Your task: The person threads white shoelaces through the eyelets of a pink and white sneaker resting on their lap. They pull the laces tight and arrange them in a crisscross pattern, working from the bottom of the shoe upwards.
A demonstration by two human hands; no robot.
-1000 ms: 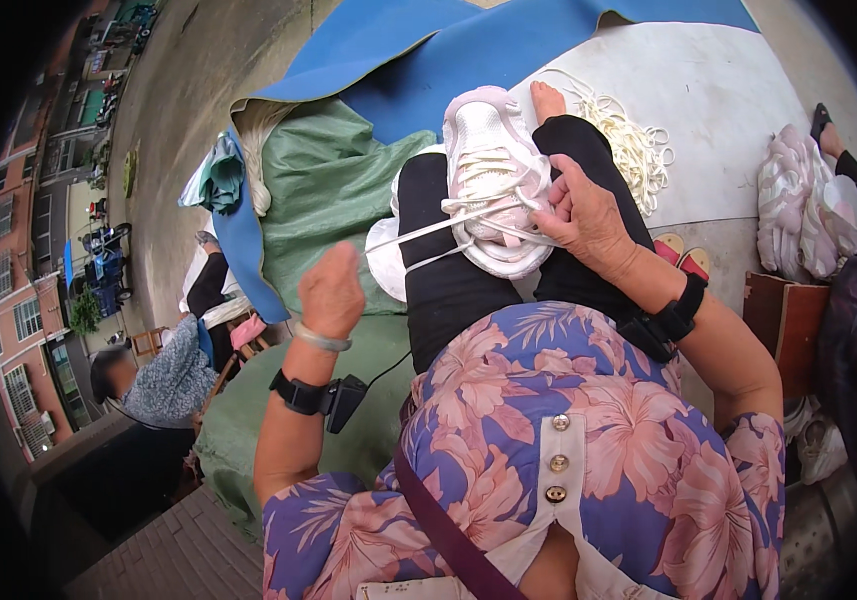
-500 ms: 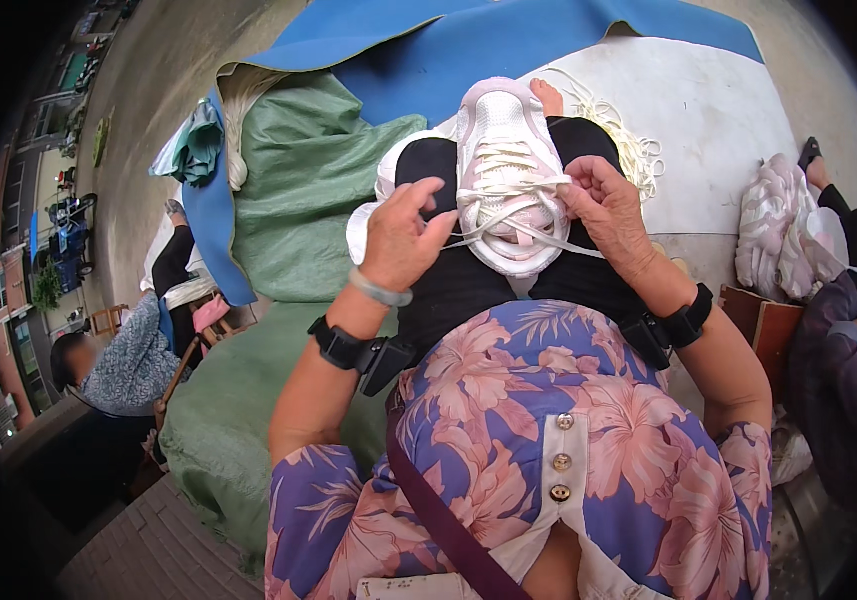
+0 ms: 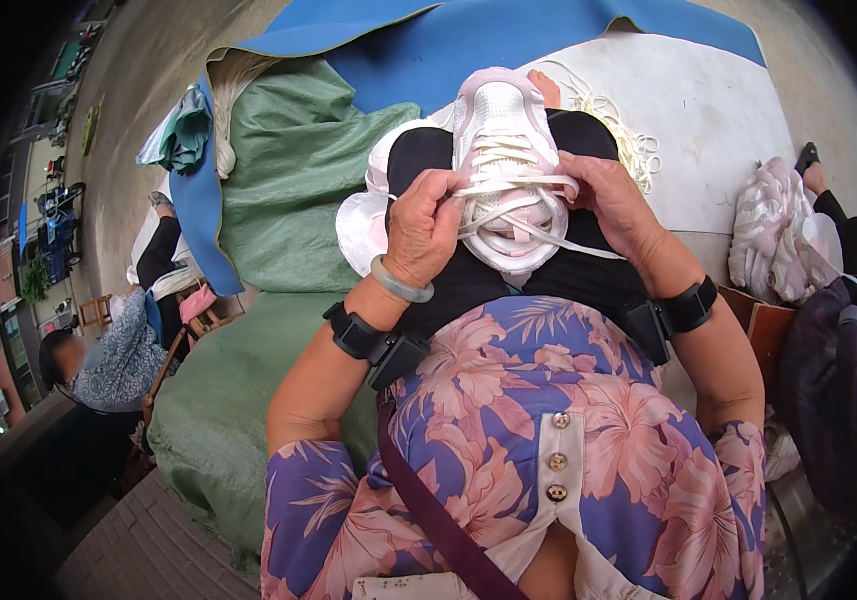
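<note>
A white and pale pink sneaker (image 3: 500, 100) rests on my lap between my knees, its heel end nearer my body. Cream shoelaces (image 3: 504, 187) cross its upper in rows, with loops lying over the tongue and opening. At the shoe's left side my left hand (image 3: 426, 225) pinches a lace between thumb and fingers. My right hand (image 3: 613, 205) grips a lace on the right side, its fingertips partly hidden. The lace stretches across the shoe between both hands. One loose lace end trails to the right below my right hand.
More cream laces (image 3: 638, 150) lie on the white sheet (image 3: 708, 110) beyond my right knee. Another white shoe (image 3: 360, 232) sits by my left thigh. Green cloth (image 3: 278, 180) and a blue mat (image 3: 398, 60) spread around. Bundled shoes (image 3: 783, 230) and a seated person (image 3: 833, 390) are at right.
My left hand has moved right to the shoe and closed on a lace. My right hand stays by the shoe's right side, and the lace now spans between both hands.
</note>
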